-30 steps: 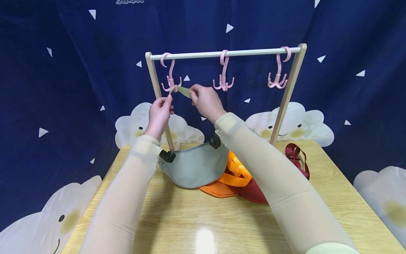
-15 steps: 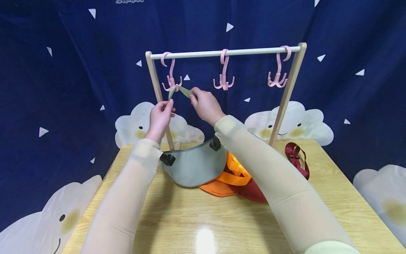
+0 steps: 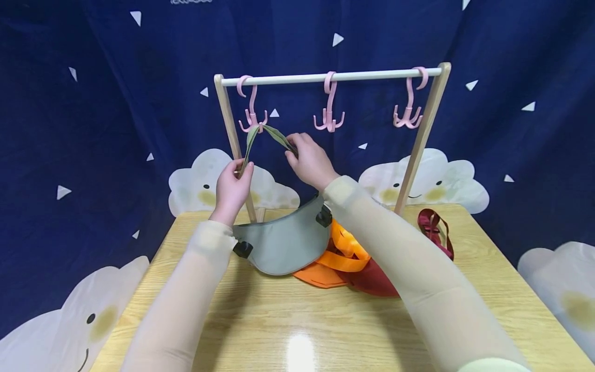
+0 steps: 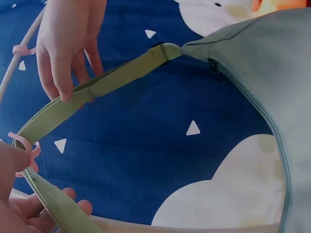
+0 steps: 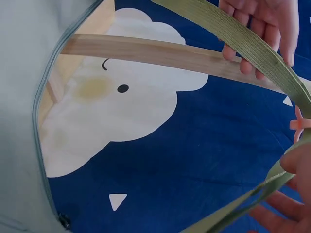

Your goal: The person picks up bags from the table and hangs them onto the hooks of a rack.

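Waist bag [image 3: 288, 245], grey-green, 1 pc; below leftmost pink hook [image 3: 252, 118], strap [image 3: 279, 137] over prong, prob. so hook takes wt. L hand [image 3: 232, 188] & R hand [image 3: 312, 161] apart, each pinching one side of strap, prob. to spread loop. Soft half-moon body, zip along upper edge, olive webbing; bench [image 3: 297, 320] contact unclear

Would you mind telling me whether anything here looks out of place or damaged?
Nothing looks spilled or visibly damaged. Slightly untidy, though: beside the grey bag, an orange strap lies in loose loops atop orange fabric, and a dark red strap lies curled farther right.
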### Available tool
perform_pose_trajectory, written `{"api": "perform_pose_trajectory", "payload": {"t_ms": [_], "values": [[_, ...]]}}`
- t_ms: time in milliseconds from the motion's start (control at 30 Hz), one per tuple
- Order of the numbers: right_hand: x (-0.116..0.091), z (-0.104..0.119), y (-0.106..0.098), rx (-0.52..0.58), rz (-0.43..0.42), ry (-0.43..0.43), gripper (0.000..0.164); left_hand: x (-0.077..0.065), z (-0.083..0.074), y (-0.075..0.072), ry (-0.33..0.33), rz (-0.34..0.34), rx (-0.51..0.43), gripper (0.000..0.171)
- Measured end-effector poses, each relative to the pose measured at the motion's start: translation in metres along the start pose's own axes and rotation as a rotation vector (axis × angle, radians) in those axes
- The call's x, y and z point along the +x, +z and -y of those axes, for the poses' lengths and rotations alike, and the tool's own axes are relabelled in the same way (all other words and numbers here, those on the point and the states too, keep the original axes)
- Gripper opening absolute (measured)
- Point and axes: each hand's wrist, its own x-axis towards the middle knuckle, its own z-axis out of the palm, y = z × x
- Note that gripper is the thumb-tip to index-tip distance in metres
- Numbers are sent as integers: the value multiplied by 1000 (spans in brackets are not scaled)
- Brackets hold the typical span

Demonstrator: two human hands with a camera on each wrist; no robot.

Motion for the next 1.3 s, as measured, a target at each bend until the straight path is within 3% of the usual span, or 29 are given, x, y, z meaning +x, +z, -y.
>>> {"api": "perform_pose_trajectory", "payload": {"t_ms": [300, 633, 900, 1300], "values": [[-17, -8, -7, 41, -32, -6, 34, -15, 8, 0, 84, -39, 66, 45], [-42, -9, -18, 96, -45, -15, 27, -36, 1, -2, 178, -78, 147, 49], [-63, -13, -22, 103, -54, -100, 22, -52, 0, 0, 220, -116, 176, 47], [-96, -34, -26, 138, -131, -170, 17, -72, 7, 9, 280, -69, 83, 49]]}}
